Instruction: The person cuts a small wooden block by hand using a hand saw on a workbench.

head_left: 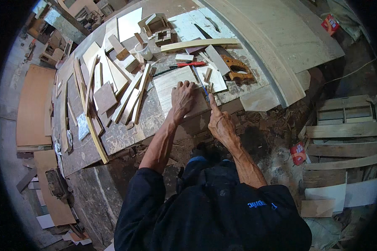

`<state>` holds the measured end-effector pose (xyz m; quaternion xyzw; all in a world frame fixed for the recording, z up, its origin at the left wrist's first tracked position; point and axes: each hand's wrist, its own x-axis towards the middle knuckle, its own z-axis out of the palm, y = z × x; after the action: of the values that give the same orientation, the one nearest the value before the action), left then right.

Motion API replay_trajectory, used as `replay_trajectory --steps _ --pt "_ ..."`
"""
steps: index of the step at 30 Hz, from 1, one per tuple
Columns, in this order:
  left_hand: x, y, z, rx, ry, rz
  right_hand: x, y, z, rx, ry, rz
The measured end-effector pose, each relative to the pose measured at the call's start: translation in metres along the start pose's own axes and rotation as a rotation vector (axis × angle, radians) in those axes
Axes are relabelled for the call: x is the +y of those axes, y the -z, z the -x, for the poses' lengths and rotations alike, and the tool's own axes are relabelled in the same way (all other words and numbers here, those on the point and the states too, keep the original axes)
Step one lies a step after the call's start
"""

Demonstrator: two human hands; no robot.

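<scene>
My left hand (183,98) rests on a pale square board (167,94) at the bench's near edge, its bent fingertips spread on the top. Just to its right, my right hand (222,123) has the index finger stretched along a slim blue tool (205,90) at the board's right side, the other fingers curled. What the curled fingers grip is hidden. Beyond the hands lie a red-and-black tool (186,64), a white piece (218,79) with small wooden offcuts on it, and a wooden-handled saw (238,70).
The bench (142,127) holds many strips, panels, a white tub (143,52) and small wooden assemblies (154,26). A long curved board (272,54) runs along its right. Sheets (33,104) stand at left; timber pieces (339,146) and a red pack (297,152) lie on the floor at right.
</scene>
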<state>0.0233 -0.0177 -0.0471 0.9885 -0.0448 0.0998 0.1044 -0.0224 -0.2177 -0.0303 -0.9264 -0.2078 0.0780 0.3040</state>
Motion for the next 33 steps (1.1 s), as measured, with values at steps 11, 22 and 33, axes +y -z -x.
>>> replay_trajectory --steps 11,22,33 --pt "0.004 -0.015 0.011 0.121 0.092 -0.048 -0.01 0.016 0.019 -0.026 -0.006 -0.043" --pt "0.004 -0.013 0.013 0.16 0.082 -0.026 -0.002 0.016 0.033 0.061 0.073 0.057" --pt "0.008 -0.008 0.011 0.093 0.078 -0.036 0.026 -0.005 0.028 0.039 0.146 -0.112"
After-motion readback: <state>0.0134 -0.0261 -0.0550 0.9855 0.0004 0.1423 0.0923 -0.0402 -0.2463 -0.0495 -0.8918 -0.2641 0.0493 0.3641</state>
